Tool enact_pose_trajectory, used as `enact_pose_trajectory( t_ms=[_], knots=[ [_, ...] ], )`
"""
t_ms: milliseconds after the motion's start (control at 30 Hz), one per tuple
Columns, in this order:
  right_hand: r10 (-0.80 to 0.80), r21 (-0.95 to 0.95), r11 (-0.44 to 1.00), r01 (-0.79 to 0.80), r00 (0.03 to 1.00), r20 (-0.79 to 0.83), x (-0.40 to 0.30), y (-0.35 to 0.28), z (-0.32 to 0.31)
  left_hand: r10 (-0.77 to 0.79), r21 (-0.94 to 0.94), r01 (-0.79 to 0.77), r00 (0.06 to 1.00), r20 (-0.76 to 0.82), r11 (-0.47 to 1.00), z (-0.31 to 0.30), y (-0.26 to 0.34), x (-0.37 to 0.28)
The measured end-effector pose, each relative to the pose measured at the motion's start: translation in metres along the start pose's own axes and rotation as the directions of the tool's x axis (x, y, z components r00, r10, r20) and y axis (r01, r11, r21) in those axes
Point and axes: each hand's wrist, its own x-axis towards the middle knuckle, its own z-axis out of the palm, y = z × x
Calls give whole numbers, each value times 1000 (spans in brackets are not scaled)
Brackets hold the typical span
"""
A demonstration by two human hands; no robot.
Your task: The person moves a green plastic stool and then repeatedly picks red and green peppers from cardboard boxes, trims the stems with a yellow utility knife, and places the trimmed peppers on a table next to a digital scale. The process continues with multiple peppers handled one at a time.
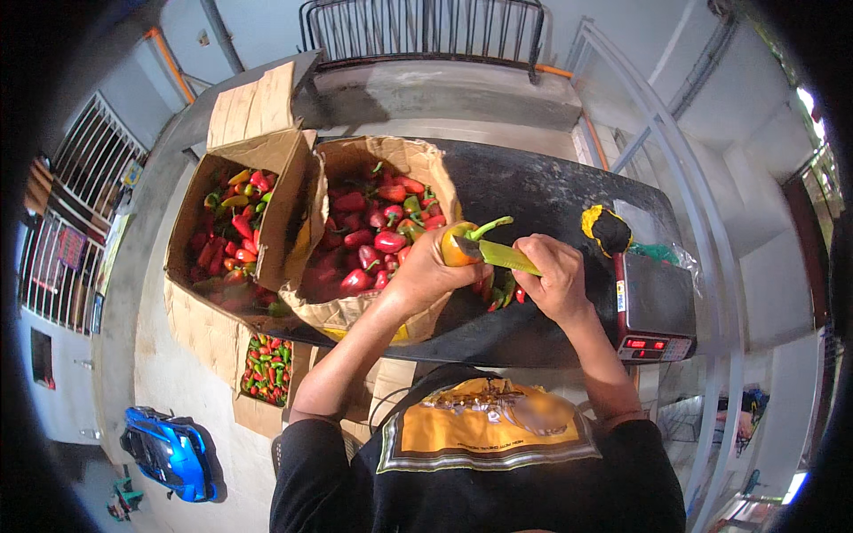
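An orange and green pepper [455, 248] with a long green stem is gripped in my left hand [423, 270], stem end towards the right. My right hand [552, 274] holds a knife [503, 256] by its yellow-green handle. Its short dark blade lies against the pepper beside the stem, though whether it has cut in I cannot tell. Just left of my left hand is a paper-lined open container [440, 176] of mostly red peppers [360, 240]. Under my hands, on the black table [526, 180], lie several smaller red and green peppers [503, 293].
Further left stands a cardboard box [278, 230] of mixed peppers, flap raised. A lower box [266, 370] holds small red and green peppers. At the table's right are a digital scale [656, 300], a black and yellow bundle [608, 230] and plastic bags [660, 250]. A blue toy car [166, 453] is on the floor.
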Motion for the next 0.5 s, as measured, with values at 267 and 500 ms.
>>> enact_pose_trajectory(
  t_ms=[267, 500],
  knots=[
    [-26, -180, 983, 25, 1000, -3, -25, 36, -40, -14, -55, 20, 995, 96, 998, 51, -6, 28],
    [-72, -253, 965, 68, 997, -7, -17, 102, -44, -45, -66, 46, 999, 19, 997, 69, -10, 51]
  ],
)
